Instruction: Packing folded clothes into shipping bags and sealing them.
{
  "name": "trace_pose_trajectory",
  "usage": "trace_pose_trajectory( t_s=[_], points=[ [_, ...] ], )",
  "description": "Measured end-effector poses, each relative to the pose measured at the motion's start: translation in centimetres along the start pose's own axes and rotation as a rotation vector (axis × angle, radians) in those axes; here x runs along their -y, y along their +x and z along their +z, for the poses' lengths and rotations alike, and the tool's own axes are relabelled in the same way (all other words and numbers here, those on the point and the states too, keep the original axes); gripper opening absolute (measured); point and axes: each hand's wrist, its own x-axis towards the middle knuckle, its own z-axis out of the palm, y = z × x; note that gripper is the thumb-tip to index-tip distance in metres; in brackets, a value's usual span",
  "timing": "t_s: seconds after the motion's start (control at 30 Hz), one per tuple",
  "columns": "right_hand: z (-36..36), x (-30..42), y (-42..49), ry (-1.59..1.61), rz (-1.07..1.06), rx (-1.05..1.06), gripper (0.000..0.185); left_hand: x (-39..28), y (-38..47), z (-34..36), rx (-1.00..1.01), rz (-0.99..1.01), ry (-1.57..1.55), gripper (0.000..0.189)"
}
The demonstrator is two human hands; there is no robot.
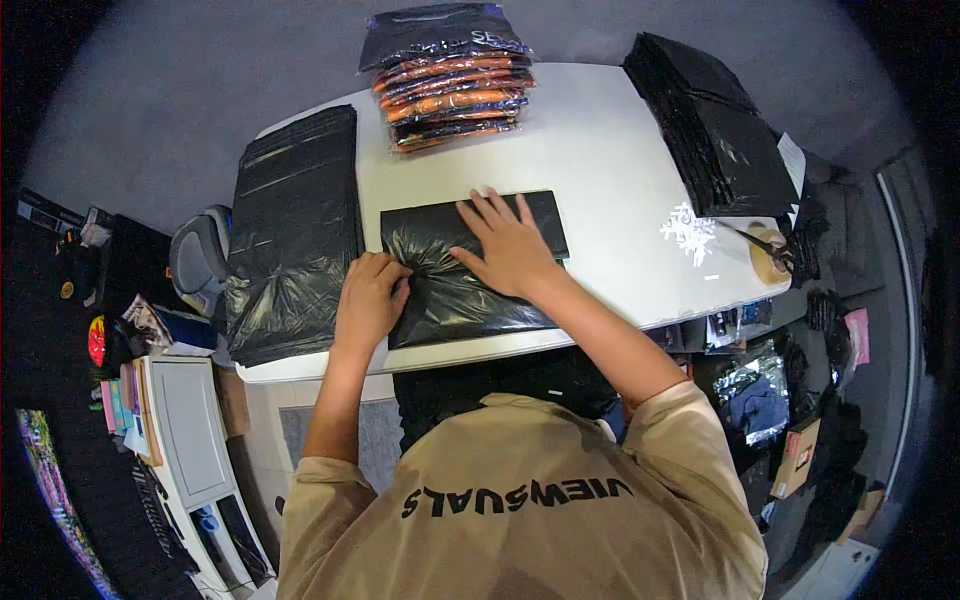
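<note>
A black plastic bag (472, 300) lies folded on the white table (600, 150) in front of me, creased where my left hand grips it. My left hand (375, 289) pinches the bag's left edge between thumb and fingers. My right hand (510, 244) rests flat on the bag's upper part with its fingers spread. Left of this bag lies a stack of flat black plastic bags (296, 217), close to my left hand. Beyond my hands stands a pile of folded garments in clear plastic wrapping (454, 90), dark on top with orange layers below.
At the table's right lies another stack of black plastic bags (720, 135). Near it are small white paper pieces (688, 232), scissors (769, 244) and a roll of tape (765, 266). A grey chair (199, 255) and white cabinet (191, 427) stand to the left.
</note>
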Motion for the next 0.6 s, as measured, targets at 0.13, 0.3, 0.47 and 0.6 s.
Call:
trace_pose_trajectory(
  t_s=[0.13,0.3,0.47,0.6],
  points=[
    [-1.2,-3.3,-1.8,0.048,0.21,0.088,0.081,-0.1,0.1,-0.2,-0.002,0.012,0.001,0.019],
    [-0.7,-6.7,-4.1,-0.019,0.317,0.102,0.086,-0.3,0.4,-0.7,0.028,0.018,0.021,0.018],
    [-0.5,-6.8,-5.4,-0.024,0.33,0.059,0.083,-2.9,1.4,-1.4,0.084,-0.045,0.042,0.027],
    [-3.9,-5.2,-6.9,0.202,0.136,-0.024,0.069,-5.6,1.8,-0.4,0.159,0.022,-0.074,0.048]
  ],
)
